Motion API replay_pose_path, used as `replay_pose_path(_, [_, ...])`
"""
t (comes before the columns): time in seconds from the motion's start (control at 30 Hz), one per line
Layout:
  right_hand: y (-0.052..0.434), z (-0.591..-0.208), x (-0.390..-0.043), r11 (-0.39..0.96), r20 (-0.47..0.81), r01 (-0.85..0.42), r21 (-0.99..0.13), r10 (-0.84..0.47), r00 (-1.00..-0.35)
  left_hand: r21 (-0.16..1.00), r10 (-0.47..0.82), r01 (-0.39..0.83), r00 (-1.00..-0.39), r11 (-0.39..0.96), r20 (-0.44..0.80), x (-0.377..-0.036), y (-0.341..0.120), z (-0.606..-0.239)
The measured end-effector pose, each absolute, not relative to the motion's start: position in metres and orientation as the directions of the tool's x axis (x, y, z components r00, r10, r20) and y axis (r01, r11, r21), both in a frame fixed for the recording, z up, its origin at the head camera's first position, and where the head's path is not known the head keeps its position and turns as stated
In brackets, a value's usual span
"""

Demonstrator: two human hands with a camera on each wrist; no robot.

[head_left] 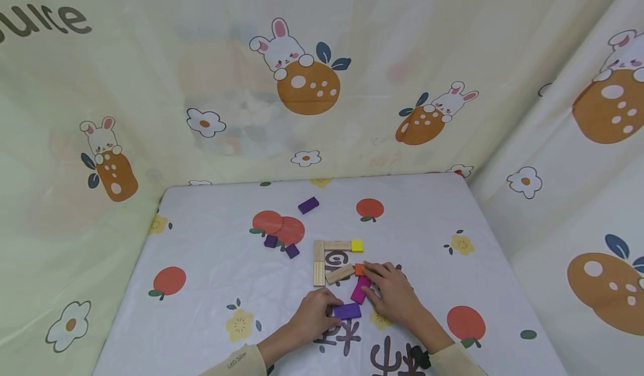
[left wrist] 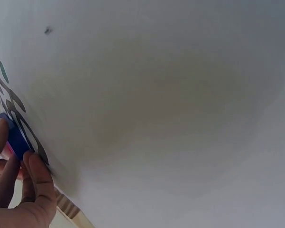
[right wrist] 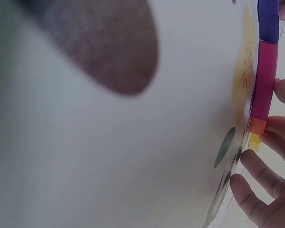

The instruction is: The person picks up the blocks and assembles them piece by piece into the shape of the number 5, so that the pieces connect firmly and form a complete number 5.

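The purple block (head_left: 347, 311) lies low in the frame, just right of the middle. Its left end sits in the grip of the left hand (head_left: 314, 312), which is narrow: the thumb pinches one long side and the fingers pinch the other. The rest of the block sticks out to the right.

Just above its right end is the pink block (head_left: 360, 290), which leans. I can't tell if the two touch. The right hand (head_left: 394, 292) comes in from the right. Its grip is loose and spread, with the thumb at the pink block and a finger on the little orange block (head_left: 359, 270) at its top.

Left of the orange one is a slanted wood block (head_left: 340, 274). Further up and left, more wood blocks (head_left: 319, 253) make a corner, and a yellow block (head_left: 357, 246) ends its top row.

Three dark purple blocks (head_left: 292, 251) lie up and left, well apart from the hands. The highest is near the back edge of the worktop (head_left: 432, 225). The white top spreads wide to both sides, with side edges far from the hands. Behind it hangs a bunny curtain (head_left: 377, 158).
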State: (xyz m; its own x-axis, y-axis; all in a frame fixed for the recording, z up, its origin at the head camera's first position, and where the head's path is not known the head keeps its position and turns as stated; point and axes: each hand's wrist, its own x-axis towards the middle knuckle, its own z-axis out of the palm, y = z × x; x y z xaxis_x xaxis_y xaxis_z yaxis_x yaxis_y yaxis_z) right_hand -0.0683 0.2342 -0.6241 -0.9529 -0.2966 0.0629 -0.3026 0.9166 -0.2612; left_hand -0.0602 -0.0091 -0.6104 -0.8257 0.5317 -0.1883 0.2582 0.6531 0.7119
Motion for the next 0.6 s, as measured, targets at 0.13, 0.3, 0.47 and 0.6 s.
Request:
replay_pose_path(0.13, [0.2340,-0.6230,-0.0682,0.916,0.066,-0.302,-0.264,-0.295,-0.953,0.718,0.528,0.247,-0.827,0.650,-0.194,-0.0601,-0.0092,-0.6091])
replay_pose_path(0.3, [0.2337,-0.6228,-0.0681,0.916,0.065,-0.299,-0.267,-0.293,-0.954,0.721,0.530,0.245,-0.825,0.648,-0.196,-0.0601,-0.0095,-0.6085])
replay_pose_path(0.47, [0.2341,-0.6242,-0.0682,0.915,0.069,-0.302,-0.265,-0.295,-0.953,0.717,0.533,0.252,-0.824,0.650,-0.194,-0.0602,-0.0094,-0.6095])
replay_pose_path(0.6, [0.2345,-0.6253,-0.0681,0.914,0.071,-0.304,-0.268,-0.295,-0.953,0.721,0.533,0.246,-0.822,0.648,-0.200,-0.0596,-0.0088,-0.6099])
